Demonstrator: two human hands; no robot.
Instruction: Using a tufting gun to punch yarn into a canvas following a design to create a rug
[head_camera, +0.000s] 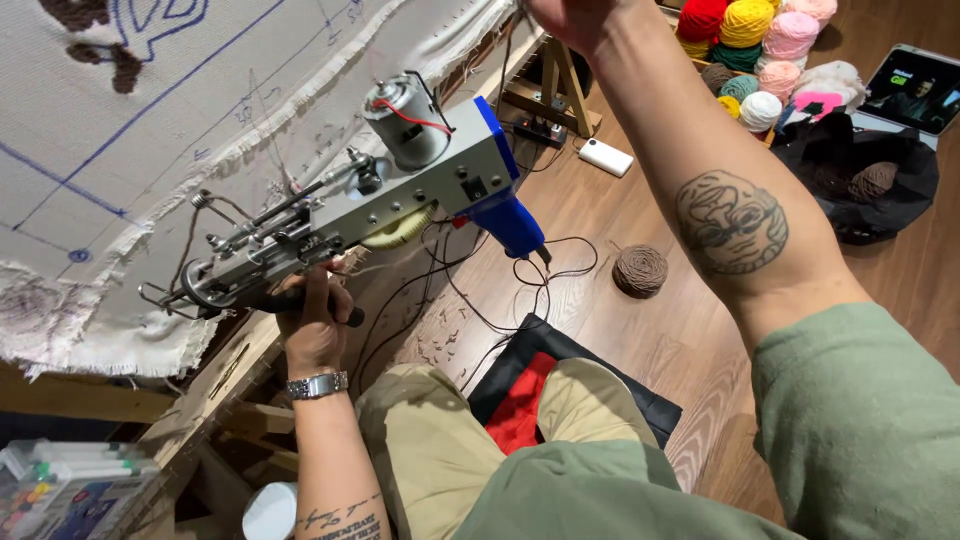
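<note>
My left hand (315, 318), with a metal watch on the wrist, grips the dark lower handle of a grey metal tufting gun (400, 195). The gun has a blue rear handle and a silver motor on top. Its needle end points left at a pale cloth (150, 130) stretched on a wooden frame (200, 390), marked with blue lines and brown tufted patches. My right arm is raised, and my right hand (570, 15) is cut off by the top edge near the cloth's upper corner. Thin brown yarn hangs beside it. Its fingers are hidden.
A brown yarn ball (640, 270) lies on the wooden floor with black cables beside it. Several coloured yarn balls (760, 50), a tablet (915, 90) and a black bag (860, 180) sit at top right. A marker box (70, 485) is at lower left, and a black-and-red cushion (520, 400) lies under my knees.
</note>
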